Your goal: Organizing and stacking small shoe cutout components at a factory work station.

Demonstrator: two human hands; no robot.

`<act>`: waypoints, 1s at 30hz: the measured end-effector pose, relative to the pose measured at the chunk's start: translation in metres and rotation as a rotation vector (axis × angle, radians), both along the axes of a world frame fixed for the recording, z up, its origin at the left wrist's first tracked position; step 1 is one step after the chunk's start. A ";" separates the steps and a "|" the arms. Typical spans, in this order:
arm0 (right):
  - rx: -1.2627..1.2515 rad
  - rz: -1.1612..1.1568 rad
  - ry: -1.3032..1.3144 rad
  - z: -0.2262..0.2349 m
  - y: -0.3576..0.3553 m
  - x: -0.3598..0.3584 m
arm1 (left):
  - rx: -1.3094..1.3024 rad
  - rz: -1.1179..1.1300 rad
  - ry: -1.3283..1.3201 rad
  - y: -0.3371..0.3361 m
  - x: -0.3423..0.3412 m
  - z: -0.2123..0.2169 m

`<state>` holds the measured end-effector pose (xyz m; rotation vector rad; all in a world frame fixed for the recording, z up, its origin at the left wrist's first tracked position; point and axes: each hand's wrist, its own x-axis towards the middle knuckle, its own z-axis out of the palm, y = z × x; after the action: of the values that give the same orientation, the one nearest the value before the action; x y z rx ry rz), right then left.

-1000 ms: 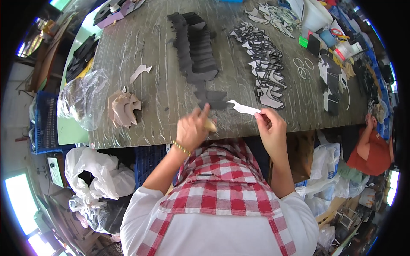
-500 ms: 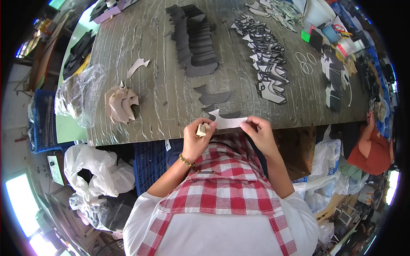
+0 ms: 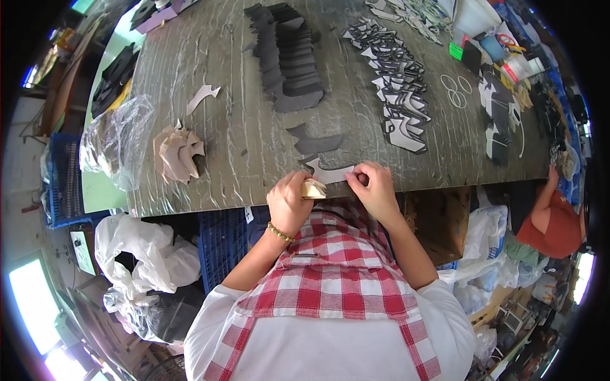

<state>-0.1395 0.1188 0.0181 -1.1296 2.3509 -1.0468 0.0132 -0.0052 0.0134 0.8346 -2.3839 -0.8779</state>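
A small wad of cream-coloured cut pieces (image 3: 313, 189) sticks out of my left hand (image 3: 287, 206), which is closed around it. My left fingertips are by the left end of a white curved cut-out piece (image 3: 330, 174). That piece lies over a dark grey piece of like shape, whose edge shows along its far side at the table's near edge. With thumb and forefinger, my right hand (image 3: 376, 193) pinches the white piece's right end. Just beyond lies another dark grey curved piece (image 3: 319, 143).
Overlapping dark grey pieces (image 3: 302, 70) form two rows farther back. To their right runs a row of white-and-dark pieces (image 3: 394, 86). A stack of beige pieces (image 3: 176, 154) and clear plastic (image 3: 121, 140) lie left; white rings (image 3: 456, 91) lie right. A person's arm (image 3: 540, 206) is far right.
The white piece has gone from being held up between both hands to lying over the dark grey piece. My hands have shifted slightly left, and the cream wad has turned in my left hand.
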 end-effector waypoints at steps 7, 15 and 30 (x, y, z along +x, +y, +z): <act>0.070 0.035 0.052 0.003 -0.003 -0.001 | -0.026 -0.022 -0.037 0.001 0.000 -0.004; 0.043 0.112 0.139 0.011 -0.006 -0.007 | -0.297 -0.093 0.009 -0.004 0.000 -0.005; 0.100 -0.027 0.464 0.017 0.049 -0.083 | 0.395 -0.191 0.142 -0.013 0.013 0.009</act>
<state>-0.2229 0.1674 0.0354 -1.4285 2.7381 -0.7214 0.0260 -0.0185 0.0222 0.6622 -2.2241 -1.4666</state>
